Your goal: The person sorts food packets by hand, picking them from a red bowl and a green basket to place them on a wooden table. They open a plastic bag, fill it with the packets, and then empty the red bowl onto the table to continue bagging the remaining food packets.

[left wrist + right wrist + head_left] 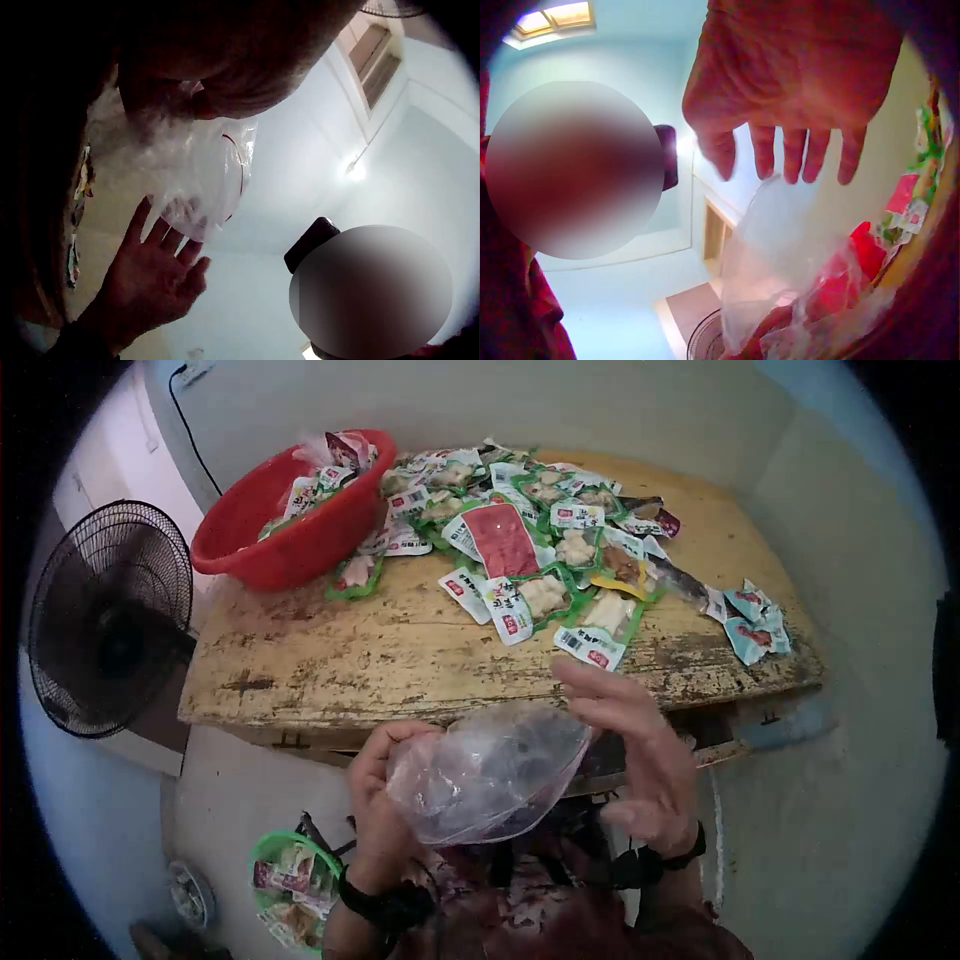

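A clear plastic bag (490,770) with a thin red line along its rim is held up in front of the table's near edge. My left hand (385,800) grips the bag's left side, fingers curled into the plastic. On the other side, my right hand (645,760) is spread with straight fingers beside the bag's rim. In the right wrist view the right hand (795,90) shows its palm and extended fingers, the bag (780,255) just past the fingertips. Seen from the left wrist, the bag (187,165) hangs from the left hand (232,82).
Many sealed food packets (545,595) lie heaped on the worn wooden table (330,660). A red basin (290,530) with packets stands at its back left. On the floor are a green basket (262,850) of packets and a small bowl (190,895). A fan (115,620) stands left.
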`<state>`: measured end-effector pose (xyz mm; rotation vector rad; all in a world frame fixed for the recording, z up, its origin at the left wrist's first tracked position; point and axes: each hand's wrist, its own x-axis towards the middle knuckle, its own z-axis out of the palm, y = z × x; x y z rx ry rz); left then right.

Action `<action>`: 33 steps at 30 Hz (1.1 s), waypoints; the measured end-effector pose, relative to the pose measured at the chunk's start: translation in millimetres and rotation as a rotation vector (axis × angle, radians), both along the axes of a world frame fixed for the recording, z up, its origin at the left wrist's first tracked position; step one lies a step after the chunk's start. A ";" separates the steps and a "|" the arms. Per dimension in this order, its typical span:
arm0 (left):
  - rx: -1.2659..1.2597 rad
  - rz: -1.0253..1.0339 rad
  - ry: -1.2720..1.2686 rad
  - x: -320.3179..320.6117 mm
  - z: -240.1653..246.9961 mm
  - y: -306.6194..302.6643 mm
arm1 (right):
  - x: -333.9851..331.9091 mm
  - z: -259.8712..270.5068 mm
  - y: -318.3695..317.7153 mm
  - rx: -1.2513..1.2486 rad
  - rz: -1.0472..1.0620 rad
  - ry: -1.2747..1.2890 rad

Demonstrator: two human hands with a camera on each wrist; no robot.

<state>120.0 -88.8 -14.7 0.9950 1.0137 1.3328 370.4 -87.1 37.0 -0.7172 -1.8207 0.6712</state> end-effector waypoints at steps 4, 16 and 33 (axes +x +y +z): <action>-0.033 -0.078 -0.020 2.7 -4.7 -1.9 | -19.4 2.2 1.7 -0.058 -0.130 -0.144; 0.383 -0.241 0.421 -34.6 33.2 -10.4 | -33.4 11.9 20.5 0.059 0.004 -0.269; 0.311 -0.541 0.453 -26.1 6.7 4.9 | -40.6 -20.2 44.9 -0.135 0.122 -0.417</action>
